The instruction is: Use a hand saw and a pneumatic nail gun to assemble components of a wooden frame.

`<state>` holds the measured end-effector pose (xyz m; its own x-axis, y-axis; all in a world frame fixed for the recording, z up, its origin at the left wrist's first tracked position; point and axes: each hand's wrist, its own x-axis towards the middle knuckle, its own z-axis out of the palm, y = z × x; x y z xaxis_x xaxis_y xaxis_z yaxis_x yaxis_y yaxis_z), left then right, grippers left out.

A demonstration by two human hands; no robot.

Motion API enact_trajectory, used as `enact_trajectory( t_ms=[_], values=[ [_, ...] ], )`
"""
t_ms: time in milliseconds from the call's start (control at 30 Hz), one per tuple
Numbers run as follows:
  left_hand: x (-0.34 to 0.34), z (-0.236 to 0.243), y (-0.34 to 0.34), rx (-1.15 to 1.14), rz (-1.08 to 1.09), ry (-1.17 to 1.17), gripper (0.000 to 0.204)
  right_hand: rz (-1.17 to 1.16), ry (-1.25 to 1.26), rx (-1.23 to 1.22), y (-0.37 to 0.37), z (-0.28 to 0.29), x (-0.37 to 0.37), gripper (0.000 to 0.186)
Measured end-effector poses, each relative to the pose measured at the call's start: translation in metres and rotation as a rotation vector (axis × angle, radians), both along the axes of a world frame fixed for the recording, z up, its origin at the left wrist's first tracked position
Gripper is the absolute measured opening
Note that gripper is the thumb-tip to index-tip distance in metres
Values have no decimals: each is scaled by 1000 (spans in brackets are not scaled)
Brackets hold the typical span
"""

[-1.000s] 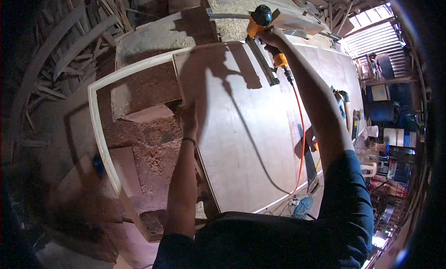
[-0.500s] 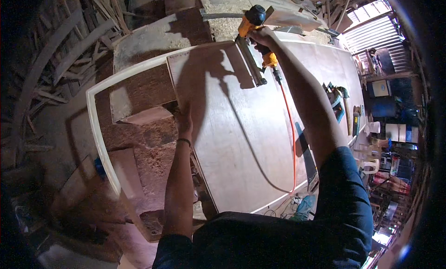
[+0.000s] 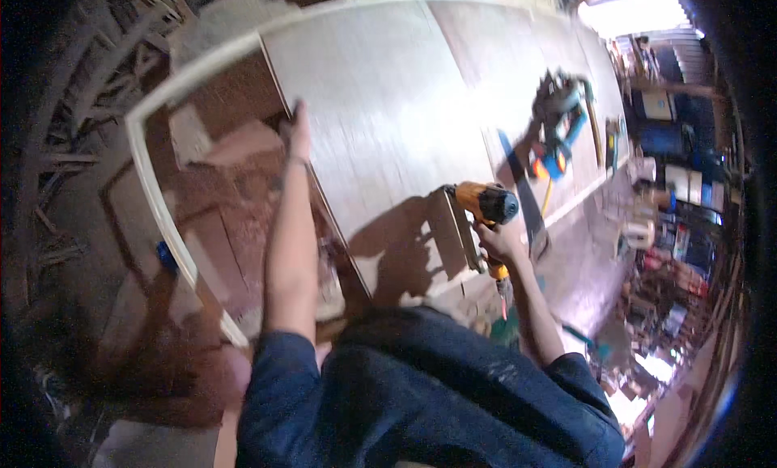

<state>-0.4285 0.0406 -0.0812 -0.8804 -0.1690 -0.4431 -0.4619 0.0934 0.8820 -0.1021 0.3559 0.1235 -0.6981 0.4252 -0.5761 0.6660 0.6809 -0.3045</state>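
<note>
My right hand [image 3: 503, 243] grips a yellow and black nail gun [image 3: 479, 201] by its handle. The gun is over the near edge of a pale plywood panel [image 3: 364, 88], casting a shadow on it; whether its nose touches the wood I cannot tell. At the panel's left edge my left hand [image 3: 298, 138] holds on, thumb showing on top and the other fingers mostly hidden. The panel lies on a light wooden frame [image 3: 155, 191], whose left end is uncovered. The picture is blurred by motion.
A dark power tool [image 3: 558, 100] with blue and orange parts rests on the panels to the right, beside a dark strip [image 3: 522, 189]. Scrap wood [image 3: 73, 144] is piled at the far left. A plastic chair [image 3: 639, 233] stands on the right.
My right hand has brought the nail gun from the panel's far edge to its near edge. My left hand stays at the panel's left edge. The view has shifted.
</note>
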Motion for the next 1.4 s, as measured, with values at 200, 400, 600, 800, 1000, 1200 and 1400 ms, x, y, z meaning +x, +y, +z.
enact_trajectory(
  t_ms=[200,400,600,800,1000,1200,1400],
  values=[
    [38,41,-12,68,-164,-159,98,45,349,60,-56,18,163,34],
    [226,62,-6,-142,-190,79,97,-380,282,-83,-39,30,236,27],
    [361,75,6,92,-188,-207,97,-665,214,-142,23,53,252,19],
    [376,87,25,-44,-125,-231,81,-521,235,-225,72,35,232,20],
    [379,73,26,-111,-92,-120,81,-470,148,-163,87,27,225,21],
    [380,78,30,-237,-41,-60,85,-589,232,-178,90,32,225,26],
    [379,79,35,-367,-7,-48,84,-546,326,-212,95,30,225,27]
  ],
)
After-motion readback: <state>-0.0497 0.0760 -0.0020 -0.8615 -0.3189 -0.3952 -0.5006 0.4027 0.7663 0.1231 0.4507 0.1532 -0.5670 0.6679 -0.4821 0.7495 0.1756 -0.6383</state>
